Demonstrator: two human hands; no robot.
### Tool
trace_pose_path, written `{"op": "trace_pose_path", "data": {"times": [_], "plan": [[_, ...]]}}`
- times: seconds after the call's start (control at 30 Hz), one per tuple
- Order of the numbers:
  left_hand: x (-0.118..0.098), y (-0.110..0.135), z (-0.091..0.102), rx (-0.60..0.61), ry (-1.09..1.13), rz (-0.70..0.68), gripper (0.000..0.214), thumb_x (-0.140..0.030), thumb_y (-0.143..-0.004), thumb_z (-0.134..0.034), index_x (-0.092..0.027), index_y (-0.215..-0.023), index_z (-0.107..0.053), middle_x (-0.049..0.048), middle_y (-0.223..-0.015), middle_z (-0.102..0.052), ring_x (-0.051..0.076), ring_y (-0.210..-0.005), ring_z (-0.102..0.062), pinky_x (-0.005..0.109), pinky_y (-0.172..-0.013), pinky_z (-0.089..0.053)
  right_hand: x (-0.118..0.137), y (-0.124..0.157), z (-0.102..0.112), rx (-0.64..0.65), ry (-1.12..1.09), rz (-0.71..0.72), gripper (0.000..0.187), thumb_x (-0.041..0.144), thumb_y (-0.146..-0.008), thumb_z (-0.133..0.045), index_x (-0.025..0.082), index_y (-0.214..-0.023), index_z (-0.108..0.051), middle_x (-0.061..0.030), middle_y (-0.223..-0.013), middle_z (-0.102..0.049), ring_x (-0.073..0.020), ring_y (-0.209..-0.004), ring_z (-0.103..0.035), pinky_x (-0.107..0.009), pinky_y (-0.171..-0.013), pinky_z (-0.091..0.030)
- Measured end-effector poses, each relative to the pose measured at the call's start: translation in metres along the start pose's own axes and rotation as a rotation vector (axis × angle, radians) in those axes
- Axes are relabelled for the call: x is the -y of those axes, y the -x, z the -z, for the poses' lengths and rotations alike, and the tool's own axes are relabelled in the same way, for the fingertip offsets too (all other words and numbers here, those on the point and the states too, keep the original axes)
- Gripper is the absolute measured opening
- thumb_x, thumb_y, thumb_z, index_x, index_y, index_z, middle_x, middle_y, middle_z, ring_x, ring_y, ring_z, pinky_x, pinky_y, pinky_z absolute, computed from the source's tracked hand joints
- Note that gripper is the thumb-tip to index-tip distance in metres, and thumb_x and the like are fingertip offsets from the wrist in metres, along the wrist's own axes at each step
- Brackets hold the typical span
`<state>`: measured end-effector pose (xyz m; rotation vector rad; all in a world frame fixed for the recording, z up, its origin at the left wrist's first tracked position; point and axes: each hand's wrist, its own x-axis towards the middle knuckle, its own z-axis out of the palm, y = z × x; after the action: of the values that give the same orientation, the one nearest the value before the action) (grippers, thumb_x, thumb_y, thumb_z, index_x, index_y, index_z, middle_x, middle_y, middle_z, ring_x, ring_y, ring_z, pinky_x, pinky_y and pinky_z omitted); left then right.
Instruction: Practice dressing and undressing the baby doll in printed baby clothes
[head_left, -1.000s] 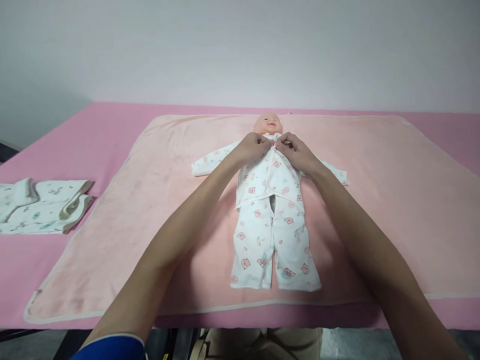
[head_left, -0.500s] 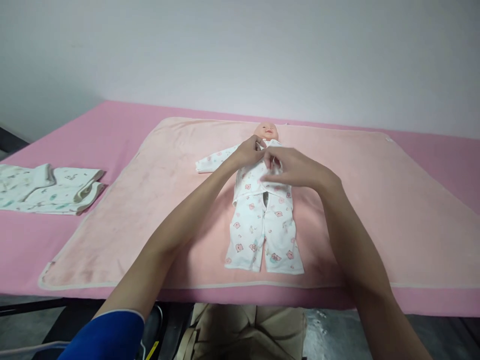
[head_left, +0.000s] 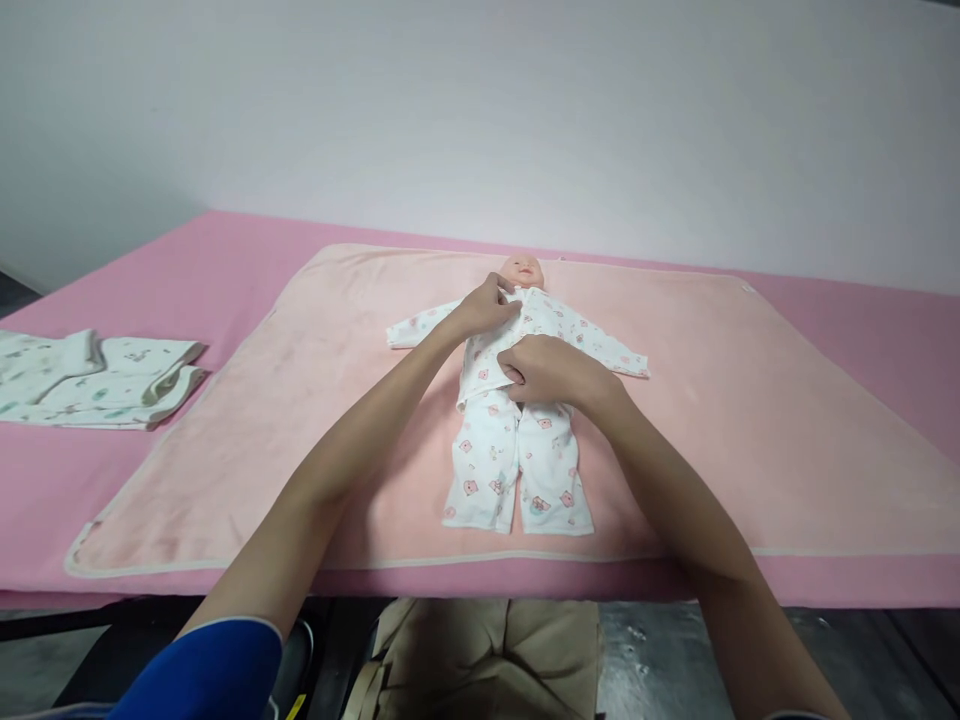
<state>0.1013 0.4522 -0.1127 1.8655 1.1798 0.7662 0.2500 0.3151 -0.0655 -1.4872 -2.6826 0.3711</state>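
The right hand is curled up low on the front of the shirt, just by its bottom edge. Its fingers are bent in and the thumb is close to them, but I cannot tell if there is cloth inside. The left hand is up high, near the neck. Its fingers are bent and only a little open, with the tips at the shirt. I cannot tell if they pinch it. Maybe the left hand is there to keep the top of the shirt in place while the right hand is lower down.

The doll lies on its back in the shirt, head far from the person. I think it is set that way so the front is easy to reach. The sleeves go out to both sides, away from the middle. Below the shirt are the pants, flat, with no feet showing.

Under it all is a peach blanket, spread on the pink table, maybe to make a soft spot. A folded cloth sits off to the left, out of the way.
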Motion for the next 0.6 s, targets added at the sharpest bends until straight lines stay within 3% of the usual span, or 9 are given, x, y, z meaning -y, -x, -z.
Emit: {"op": "trace_pose_path", "data": {"times": [0.07,0.17,0.23,0.33,0.43,0.5,0.6], "plan": [[-0.001,-0.004,0.001,-0.043,-0.025,-0.006,0.038,-0.032,-0.092,-0.076,-0.026,-0.122,-0.055,0.0028,-0.095,-0.07,0.021,-0.083,-0.066,0.033,-0.074,-0.047,-0.011,-0.001,0.007,0.067,-0.155,0.05,0.037,0.012,-0.079,-0.07,0.024,-0.069,-0.036,0.0025,-0.064,-0.046,-0.0157,-0.061,-0.039,-0.036,-0.063,-0.027],[-0.002,-0.017,0.0,-0.064,-0.093,-0.044,0.03,-0.028,-0.092,-0.076,-0.025,-0.116,-0.059,0.0032,-0.095,-0.072,0.022,-0.084,-0.068,0.033,-0.077,-0.047,-0.042,-0.011,0.016,0.071,-0.456,0.105,0.019,0.028,-0.088,-0.071,0.025,-0.08,-0.054,0.0018,-0.079,-0.063,-0.0173,-0.072,-0.055,-0.034,-0.068,-0.042],[-0.001,-0.027,-0.002,-0.07,-0.151,-0.08,0.023,-0.027,-0.092,-0.076,-0.025,-0.11,-0.063,0.0052,-0.101,-0.073,0.022,-0.085,-0.068,0.034,-0.077,-0.047,-0.07,-0.023,0.017,-0.159,-0.572,0.064,0.011,0.036,-0.093,-0.068,0.026,-0.094,-0.065,-0.0018,-0.101,-0.074,-0.0205,-0.09,-0.065,-0.035,-0.08,-0.052],[0.005,-0.038,-0.008,-0.141,-0.226,-0.139,0.01,-0.026,-0.097,-0.069,-0.024,-0.106,-0.066,0.0079,-0.108,-0.072,0.024,-0.09,-0.068,0.035,-0.078,-0.046,-0.112,-0.046,0.009,-0.573,-0.493,-0.151,0.019,0.032,-0.092,-0.068,0.024,-0.109,-0.067,-0.009,-0.124,-0.074,-0.024,-0.106,-0.067,-0.041,-0.096,-0.055],[0.012,-0.041,-0.014,-0.206,-0.278,-0.181,0.002,-0.025,-0.1,-0.064,-0.024,-0.101,-0.065,0.0093,-0.11,-0.072,0.026,-0.099,-0.068,0.036,-0.084,-0.047,-0.142,-0.065,-0.007,-0.607,-0.45,-0.316,0.024,0.028,-0.089,-0.07,0.02,-0.112,-0.07,-0.0132,-0.127,-0.074,-0.0255,-0.104,-0.067,-0.046,-0.1,-0.054],[0.015,-0.043,-0.017,-0.225,-0.283,-0.223,0.002,-0.024,-0.1,-0.062,-0.023,-0.1,-0.064,0.0099,-0.112,-0.073,0.026,-0.102,-0.067,0.037,-0.089,-0.048,-0.152,-0.073,-0.016,-0.592,-0.475,-0.321,0.022,0.031,-0.09,-0.07,0.02,-0.109,-0.073,-0.0121,-0.122,-0.075,-0.0257,-0.102,-0.066,-0.046,-0.1,-0.053],[0.017,-0.045,-0.018,-0.25,-0.253,-0.316,0.005,-0.023,-0.101,-0.06,-0.022,-0.1,-0.065,0.0104,-0.115,-0.076,0.027,-0.107,-0.068,0.038,-0.093,-0.049,-0.156,-0.081,-0.025,-0.692,-0.455,-0.271,0.019,0.037,-0.089,-0.074,0.022,-0.099,-0.074,-0.0093,-0.109,-0.075,-0.0259,-0.099,-0.063,-0.046,-0.1,-0.052]]}}
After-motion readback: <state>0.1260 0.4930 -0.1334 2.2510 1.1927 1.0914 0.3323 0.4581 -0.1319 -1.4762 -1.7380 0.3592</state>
